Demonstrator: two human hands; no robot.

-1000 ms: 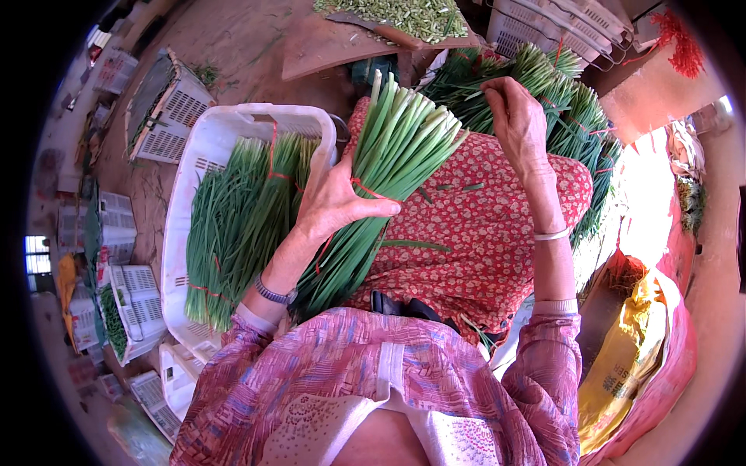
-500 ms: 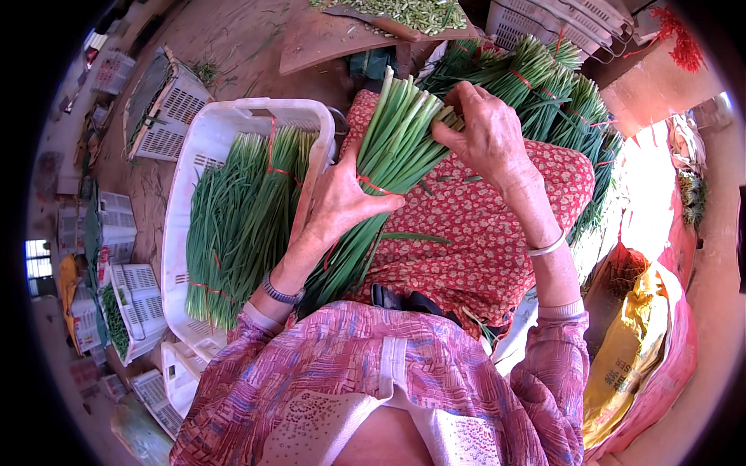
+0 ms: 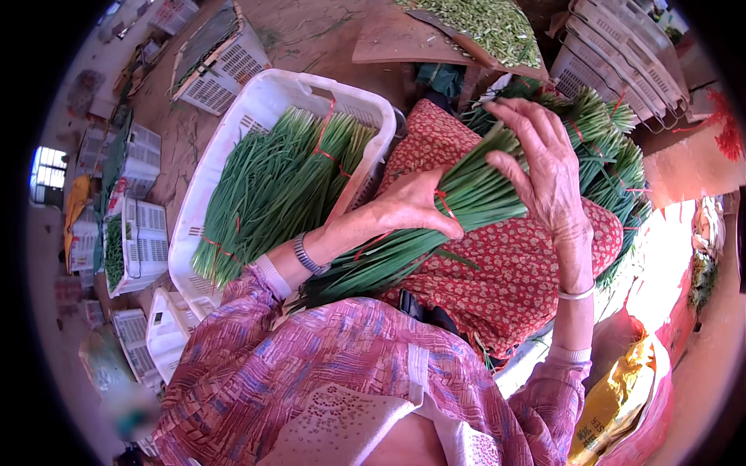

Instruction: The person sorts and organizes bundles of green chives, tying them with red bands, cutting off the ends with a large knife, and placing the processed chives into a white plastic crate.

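A bunch of long green garlic chives lies slantwise across my lap, bound with red ties. My left hand wraps round it close to a red tie, thumb over the top. At the pale stem ends, my right hand is open, with fingers and thumb apart beside the stalks; whether it touches them is hard to tell. The leafy end runs back under my left forearm. To my left, a white plastic crate holds more chive bunches tied in red.
Further tied bunches are piled beyond my right hand. A wooden board at the far side carries a knife and chopped green bits. Stacked crates stand far right, a yellow sack near right, and several crates at left.
The bunch has tipped from nearly upright to slanting rightward, its stem ends lower. My right hand has gone from pinching at the stem ends to spread fingers. The view has shifted.
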